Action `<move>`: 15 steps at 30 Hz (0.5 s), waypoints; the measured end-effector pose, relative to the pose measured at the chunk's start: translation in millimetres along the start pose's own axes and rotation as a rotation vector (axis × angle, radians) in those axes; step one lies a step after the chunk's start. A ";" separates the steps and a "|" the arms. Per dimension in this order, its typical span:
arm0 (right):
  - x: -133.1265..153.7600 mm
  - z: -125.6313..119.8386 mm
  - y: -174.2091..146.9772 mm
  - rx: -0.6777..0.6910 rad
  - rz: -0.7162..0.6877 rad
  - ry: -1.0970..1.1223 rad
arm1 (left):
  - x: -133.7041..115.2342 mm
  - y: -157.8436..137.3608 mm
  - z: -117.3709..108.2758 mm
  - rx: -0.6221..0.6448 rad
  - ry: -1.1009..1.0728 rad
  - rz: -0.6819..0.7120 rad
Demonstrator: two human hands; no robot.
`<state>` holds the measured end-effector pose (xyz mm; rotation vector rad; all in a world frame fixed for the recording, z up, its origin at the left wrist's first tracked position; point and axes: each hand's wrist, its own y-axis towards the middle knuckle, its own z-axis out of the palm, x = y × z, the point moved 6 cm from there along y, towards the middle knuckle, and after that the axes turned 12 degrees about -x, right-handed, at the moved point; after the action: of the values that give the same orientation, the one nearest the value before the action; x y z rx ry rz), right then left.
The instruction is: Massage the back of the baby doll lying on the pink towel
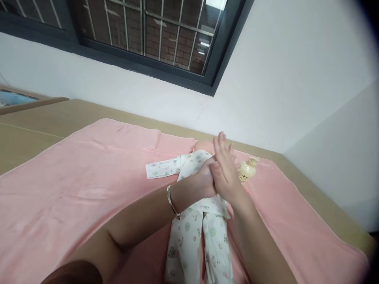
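Note:
My left hand, with a silver bangle on its wrist, is pressed palm to palm against my right hand. The right fingers are stretched out and point up and away. Behind them, the left fingers are mostly covered, with only some tips showing. I see nothing held between the palms. Below both hands lies a baby-sized figure, seemingly a doll, in a white printed top and matching trousers. Its bald head shows in part at the far end. A pale yellow bottle is just right of my right hand.
A pink cloth with some wrinkles covers much of the tan surface. White wall rises behind it, with a dark-framed barred window. At the left edge is a wooden-rimmed box with something blue inside.

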<state>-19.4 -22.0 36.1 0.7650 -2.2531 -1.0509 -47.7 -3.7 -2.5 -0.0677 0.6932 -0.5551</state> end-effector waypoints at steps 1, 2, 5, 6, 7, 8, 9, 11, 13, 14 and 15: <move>-10.3 -1.3 1.7 -0.022 0.013 -0.048 | -0.1 -1.4 1.8 0.029 -0.010 0.000; -18.7 -1.5 2.6 -0.033 0.028 -0.092 | -3.0 -3.1 4.4 0.082 -0.025 -0.009; -24.0 5.6 1.0 -0.014 0.049 -0.150 | -23.6 -7.1 8.3 0.208 -0.067 -0.043; -18.2 9.9 -0.9 0.005 0.043 -0.137 | -31.9 -6.5 6.6 0.200 -0.075 -0.039; -9.6 14.3 -3.2 0.024 0.036 -0.110 | -40.0 -5.0 4.1 0.176 -0.081 -0.021; 0.6 18.4 -5.7 0.042 0.027 -0.075 | -46.8 -2.9 1.6 0.149 -0.085 0.007; 11.0 21.9 -8.2 0.062 0.024 -0.039 | -51.3 -0.4 -0.5 0.129 -0.087 0.036; 27.6 25.1 -11.5 0.079 0.031 0.013 | -51.4 4.7 -1.5 0.128 -0.076 0.075; 34.5 23.4 -11.8 0.077 0.037 0.045 | -40.8 8.9 -1.0 0.134 -0.068 0.099; 34.1 20.7 -10.7 0.065 0.034 0.052 | -32.5 10.3 -1.6 0.117 -0.069 0.107; 31.6 17.0 -8.9 0.042 0.027 0.052 | -23.0 10.9 -2.7 0.089 -0.074 0.109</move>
<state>-50.4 -39.8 26.7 0.7687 -2.2413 -0.9635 -58.9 17.5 6.3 0.0328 0.5959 -0.4755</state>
